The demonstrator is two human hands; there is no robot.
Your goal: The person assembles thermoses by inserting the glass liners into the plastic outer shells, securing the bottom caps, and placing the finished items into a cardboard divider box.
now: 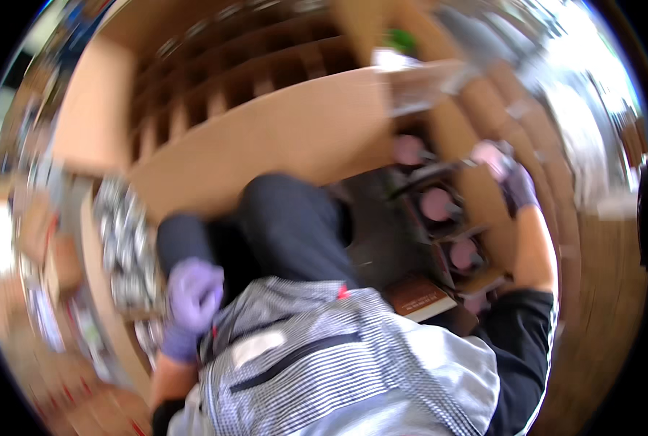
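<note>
My right hand [521,187], in a purple glove, grips a pink-topped container [489,160] with a shiny, clear-looking part at its side. It is held beside an open carton [476,187], where more pink-topped containers [437,204] stand in divided cells. Motion blur hides their exact kind. My left hand [194,296], also gloved in purple, is at my knee with its fingers curled closed; nothing shows in it. Ahead of my knees is a large cardboard box [287,120] with its flaps up and a grid of brown dividers [226,93] inside.
On my left, a carton holds several clear, shiny wrapped items [126,243]. A dark flat surface [382,225] lies between my legs and the right carton, with a brown-and-white box [420,296] near me. Stacked cartons [538,138] line the right, beside wooden flooring [606,291].
</note>
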